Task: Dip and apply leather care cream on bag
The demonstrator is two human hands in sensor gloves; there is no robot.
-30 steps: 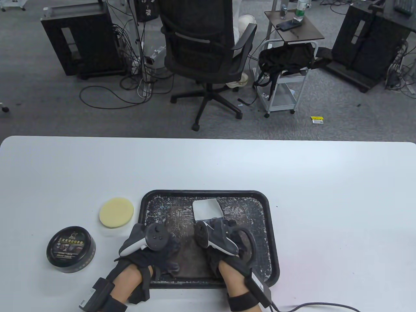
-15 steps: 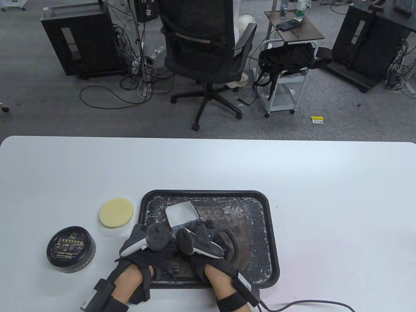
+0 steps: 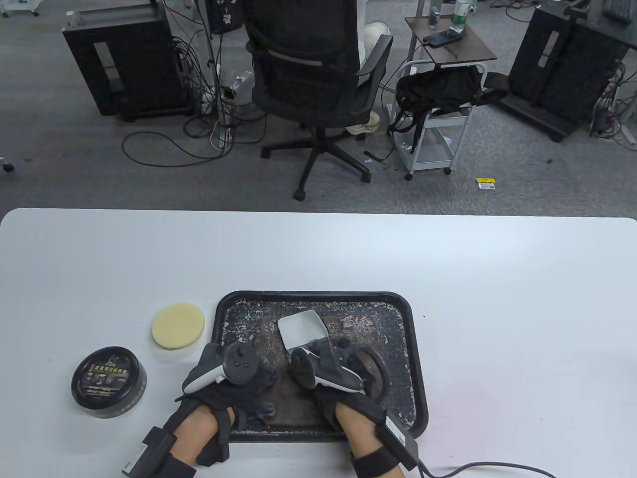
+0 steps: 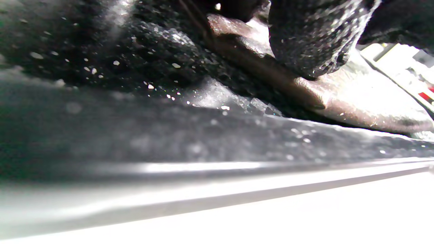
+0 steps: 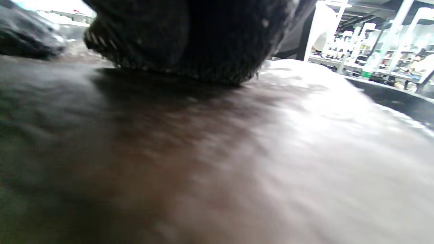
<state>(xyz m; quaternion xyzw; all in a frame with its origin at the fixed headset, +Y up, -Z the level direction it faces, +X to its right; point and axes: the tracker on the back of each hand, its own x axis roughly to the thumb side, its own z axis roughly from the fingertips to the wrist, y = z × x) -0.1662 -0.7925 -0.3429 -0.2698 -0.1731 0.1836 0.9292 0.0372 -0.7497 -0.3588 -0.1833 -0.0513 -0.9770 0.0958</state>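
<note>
Left grip: my left hand [image 3: 226,371], gloved in black with a tracker on its back, rests palm down at the near left corner of the black rectangular plastic tray [image 3: 419,348]; its fingers [image 4: 307,37] press on the dark brown leather bag [image 3: 286,398]. I cannot tell whether they clasp the leather or only lie on it.

Right grip: my right hand [image 3: 331,371] lies flat on the bag, just right of the left hand. A white rectangular cloth pad [image 3: 302,328] sticks out past its fingertips, pinned under them against the leather. The fingers look stretched out over the pad, not curled round it.

Bag: it lies flat in the middle of the tray, mostly covered by both hands. In the right wrist view its brown surface [image 5: 217,162] fills the picture, blurred, with a sheen on the far side.

Tray: speckled with pale flecks around the bag; it sits on the white worktop [image 3: 497,279] near the front edge.

Cream tin: a round black tin with a printed lid [image 3: 108,381] stands on the worktop left of the tray, lid on, apart from my left hand.

Sponge: a round pale yellow foam applicator [image 3: 178,326] lies between tin and tray, just beside the tray's left rim.
</note>
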